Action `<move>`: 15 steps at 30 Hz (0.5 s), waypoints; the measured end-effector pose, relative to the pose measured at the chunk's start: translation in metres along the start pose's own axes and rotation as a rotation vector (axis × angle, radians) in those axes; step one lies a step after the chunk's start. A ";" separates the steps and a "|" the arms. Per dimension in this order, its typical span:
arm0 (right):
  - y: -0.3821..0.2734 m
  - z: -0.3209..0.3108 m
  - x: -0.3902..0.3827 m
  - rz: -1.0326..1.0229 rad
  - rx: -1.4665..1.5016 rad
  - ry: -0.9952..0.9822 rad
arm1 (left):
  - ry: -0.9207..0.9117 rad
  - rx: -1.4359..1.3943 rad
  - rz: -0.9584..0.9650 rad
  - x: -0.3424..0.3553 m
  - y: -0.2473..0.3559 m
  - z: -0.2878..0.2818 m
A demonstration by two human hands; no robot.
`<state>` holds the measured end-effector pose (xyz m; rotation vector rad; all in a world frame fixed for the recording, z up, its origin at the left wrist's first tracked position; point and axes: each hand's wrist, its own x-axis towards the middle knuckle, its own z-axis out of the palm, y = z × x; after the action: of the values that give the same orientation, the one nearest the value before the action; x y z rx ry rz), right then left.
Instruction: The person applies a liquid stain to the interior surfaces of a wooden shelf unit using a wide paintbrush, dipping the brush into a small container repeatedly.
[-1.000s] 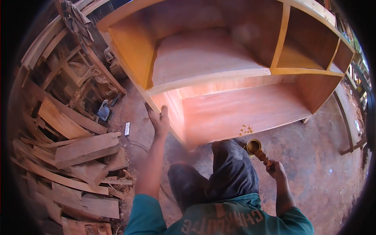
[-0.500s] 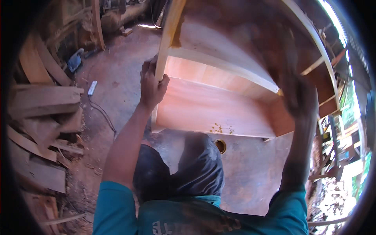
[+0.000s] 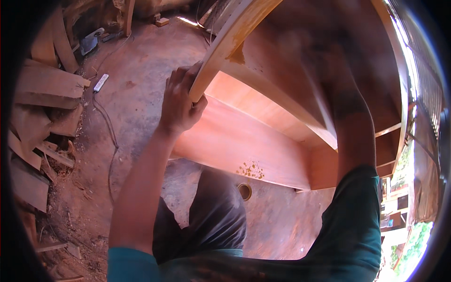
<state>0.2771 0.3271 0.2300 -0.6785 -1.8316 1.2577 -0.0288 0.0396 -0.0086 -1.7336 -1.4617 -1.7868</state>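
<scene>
My left hand (image 3: 182,98) grips the left front upright of a wooden cabinet (image 3: 235,127), fingers curled around its edge. That upright has wet-looking yellow coating on it. My right hand (image 3: 329,66) reaches deep into the shadowed upper compartment, blurred, so its fingers and anything in them cannot be made out. The pale pink lower shelf carries several yellow drips (image 3: 251,170) along its front. Below it, on the floor beside my raised knee, a round tin (image 3: 244,191) shows a dark inside.
Offcut boards (image 3: 47,91) are piled along the left. A power strip (image 3: 101,82) with a cable and a blue-grey tool (image 3: 91,41) lie on the concrete floor (image 3: 131,56). A bright opening with slatted metal and stacked wood lines the right.
My right hand has risen from the tin, where it held a brush, into the upper compartment. My left hand stayed on the upright, gripping higher in the picture, and the view has turned.
</scene>
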 end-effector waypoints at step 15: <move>0.022 0.078 0.065 -0.201 -0.328 0.042 | 0.018 0.040 0.042 0.000 -0.001 -0.007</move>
<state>0.1764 0.3468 0.2146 -0.6691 -2.0362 0.8148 -0.0333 0.0345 -0.0075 -1.7115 -1.4335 -1.7359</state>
